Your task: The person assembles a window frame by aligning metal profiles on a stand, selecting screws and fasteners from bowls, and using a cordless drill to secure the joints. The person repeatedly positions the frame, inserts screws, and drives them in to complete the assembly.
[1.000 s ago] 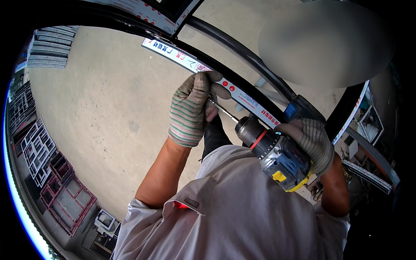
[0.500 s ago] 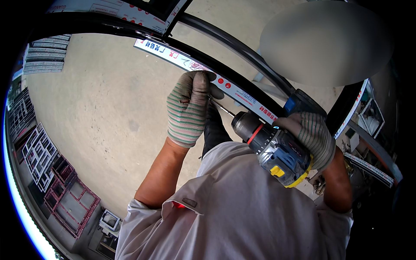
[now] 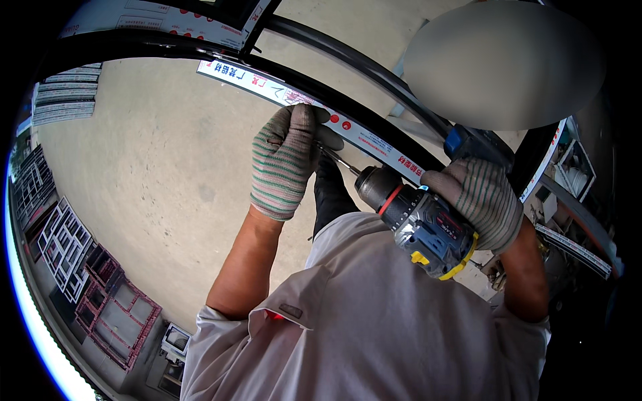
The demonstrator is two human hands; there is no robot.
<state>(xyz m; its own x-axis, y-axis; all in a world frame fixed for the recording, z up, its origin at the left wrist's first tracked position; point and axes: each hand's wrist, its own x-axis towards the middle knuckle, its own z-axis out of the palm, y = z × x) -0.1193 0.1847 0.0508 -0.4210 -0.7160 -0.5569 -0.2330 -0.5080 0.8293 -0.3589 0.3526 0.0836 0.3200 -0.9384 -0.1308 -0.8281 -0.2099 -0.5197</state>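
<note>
My left hand [image 3: 289, 160], in a striped knit glove, grips a dark metal frame bar [image 3: 374, 144] that carries a white protective film strip with red dots. In my gloved right hand [image 3: 476, 200] I hold a cordless drill [image 3: 418, 217], grey with yellow and red trim. Its thin bit [image 3: 338, 162] points left and up, with the tip at the bar just beside my left hand's fingers. My grey shirt fills the lower middle of the picture.
More dark frame bars [image 3: 334, 50] curve across the top. Stacks of framed grilles and window frames [image 3: 80, 267] lie on the concrete floor [image 3: 147, 154] at the left. Shelves with parts [image 3: 575, 167] stand at the right edge.
Both hands, the drill and the bar have shifted slightly up and left in the view. The drill bit stays at the bar beside my left hand.
</note>
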